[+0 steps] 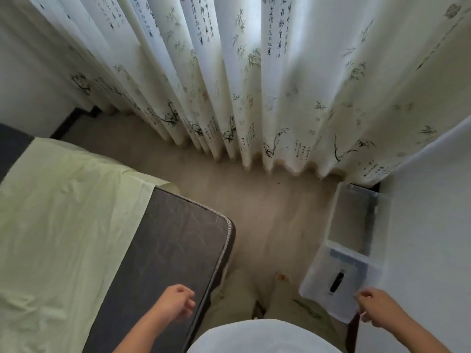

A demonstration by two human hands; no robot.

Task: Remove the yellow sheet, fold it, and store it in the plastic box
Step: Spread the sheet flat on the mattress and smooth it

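Yellow sheet [63, 225]: pale, creased, spread over the mattress on your left, leaving its near right corner bare. Plastic box [356, 220]: clear, open, on the floor to your right by the wall; lid [341, 278] tilted at its near end.

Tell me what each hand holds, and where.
The left hand holds nothing. The right hand seems to pinch the lid at its near edge.

One yellow sheet [63, 212] and one dark grey mattress [165, 238]. One clear plastic box [334, 210], one clear lid [318, 284], one black latch [337, 281] on that lid. One printed curtain [254, 85], hung in many folds. One beige floor [267, 205]. Two bare grips: left grip [175, 301], right grip [374, 307].
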